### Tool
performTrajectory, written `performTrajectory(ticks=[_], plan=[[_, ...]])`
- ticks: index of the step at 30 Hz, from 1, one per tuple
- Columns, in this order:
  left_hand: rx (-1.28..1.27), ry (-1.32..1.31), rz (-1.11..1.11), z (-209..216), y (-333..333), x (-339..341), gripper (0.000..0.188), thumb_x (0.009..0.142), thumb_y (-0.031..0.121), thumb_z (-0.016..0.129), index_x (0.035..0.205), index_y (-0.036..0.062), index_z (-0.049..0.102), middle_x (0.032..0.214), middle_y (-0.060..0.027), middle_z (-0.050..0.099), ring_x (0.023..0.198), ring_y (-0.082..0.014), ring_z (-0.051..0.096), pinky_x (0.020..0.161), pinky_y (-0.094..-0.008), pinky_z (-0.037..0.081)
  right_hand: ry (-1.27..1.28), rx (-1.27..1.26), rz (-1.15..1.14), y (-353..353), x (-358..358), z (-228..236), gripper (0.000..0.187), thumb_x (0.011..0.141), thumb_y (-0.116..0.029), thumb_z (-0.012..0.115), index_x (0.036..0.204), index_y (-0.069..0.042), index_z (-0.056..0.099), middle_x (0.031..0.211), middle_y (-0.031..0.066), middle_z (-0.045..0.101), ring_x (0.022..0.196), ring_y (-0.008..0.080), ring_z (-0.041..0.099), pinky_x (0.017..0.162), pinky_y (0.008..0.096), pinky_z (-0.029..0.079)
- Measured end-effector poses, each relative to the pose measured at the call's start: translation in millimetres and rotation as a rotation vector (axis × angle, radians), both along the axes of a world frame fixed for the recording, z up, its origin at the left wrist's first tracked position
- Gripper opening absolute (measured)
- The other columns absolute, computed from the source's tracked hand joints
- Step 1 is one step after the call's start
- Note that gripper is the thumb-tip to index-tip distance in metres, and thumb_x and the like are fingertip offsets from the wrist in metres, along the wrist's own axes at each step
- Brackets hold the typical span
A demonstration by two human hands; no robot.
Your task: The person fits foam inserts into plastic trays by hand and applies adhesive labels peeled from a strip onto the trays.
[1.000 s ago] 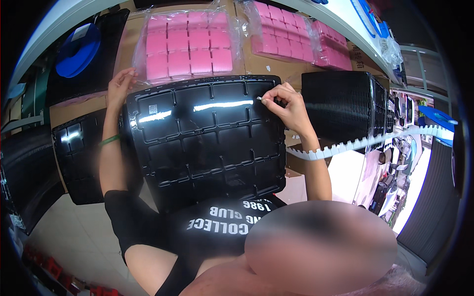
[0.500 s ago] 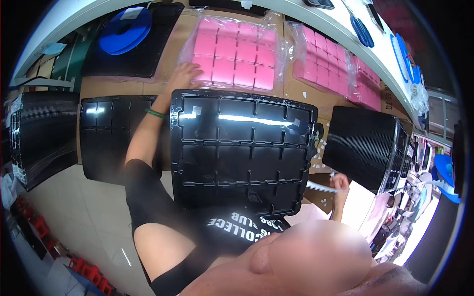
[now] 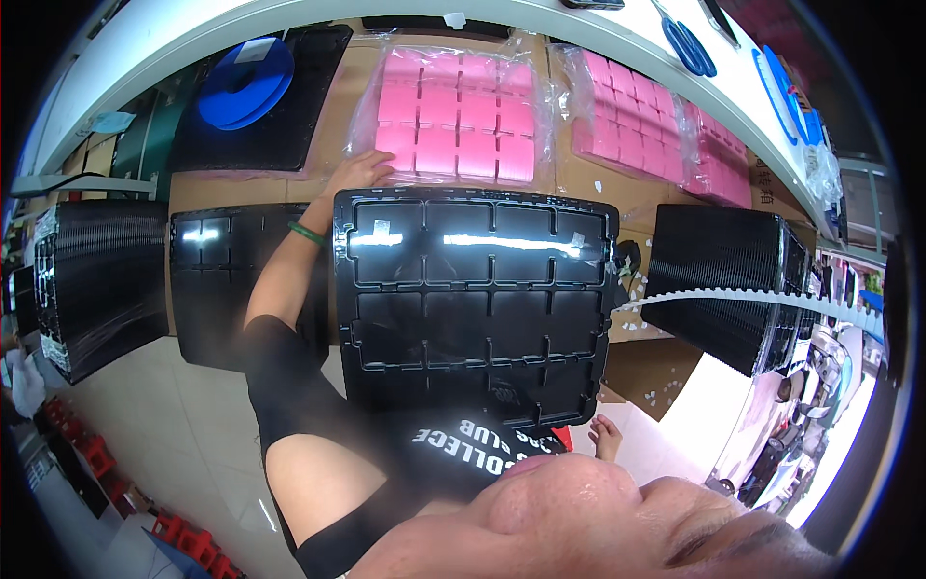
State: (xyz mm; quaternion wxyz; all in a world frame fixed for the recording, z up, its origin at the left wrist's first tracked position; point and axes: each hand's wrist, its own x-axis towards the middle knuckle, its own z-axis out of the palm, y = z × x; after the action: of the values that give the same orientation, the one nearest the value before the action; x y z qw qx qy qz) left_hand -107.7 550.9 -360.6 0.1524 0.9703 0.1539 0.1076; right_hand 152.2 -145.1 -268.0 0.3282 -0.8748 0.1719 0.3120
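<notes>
A large black plastic tray (image 3: 453, 328) with moulded compartments stands in front of me, two small pale labels on its upper part. My left hand (image 3: 362, 173) is beside the tray's upper left corner, fingers stretched out at the lower left edge of the bagged pink foam block (image 3: 458, 116). By the tray's lower right corner is my right hand (image 3: 606, 438), its fingers loosely apart with nothing visible in them. A white strip with a toothed edge (image 3: 743, 296) runs from the tray's right edge toward the far right.
Stacks of black trays stand left (image 3: 101, 289) and right (image 3: 719, 285). Another black tray (image 3: 222, 280) lies beside my left arm. A blue reel (image 3: 246, 85) rests on a black sheet at the back. More pink foam (image 3: 632, 121) lies back right; blue-handled scissors (image 3: 687, 48) lie on the white shelf.
My right hand has let go of the toothed strip and moved down and left toward the tray's lower corner. The strip now stretches higher, across the right stack. My left hand stays near the foam.
</notes>
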Motion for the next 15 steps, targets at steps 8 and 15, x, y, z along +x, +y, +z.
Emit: performTrajectory(ticks=[8,15], plan=[[-0.180,-0.212,0.111,4,6,7,0.016,0.084,0.017,0.061,0.089,0.0050,0.070,0.101,-0.0098,0.066,0.096,-0.0253,0.063,0.080,-0.0351,0.052,-0.083,0.057,0.184,23,14,7,0.022,0.090,-0.010,0.058,0.108,-0.002,0.066,0.092,0.0043,0.068,0.083,0.0121,0.062,0.070,0.0264,0.052],[-0.802,0.155,0.230,24,42,12,0.024,0.086,0.022,0.063,0.098,0.0023,0.068,0.090,-0.0180,0.069,0.082,-0.0330,0.066,0.076,-0.0380,0.052,-0.179,0.078,0.274,40,29,25,0.021,0.091,-0.010,0.058,0.109,-0.004,0.067,0.092,0.0038,0.069,0.077,0.0097,0.061,0.064,0.0236,0.049]])
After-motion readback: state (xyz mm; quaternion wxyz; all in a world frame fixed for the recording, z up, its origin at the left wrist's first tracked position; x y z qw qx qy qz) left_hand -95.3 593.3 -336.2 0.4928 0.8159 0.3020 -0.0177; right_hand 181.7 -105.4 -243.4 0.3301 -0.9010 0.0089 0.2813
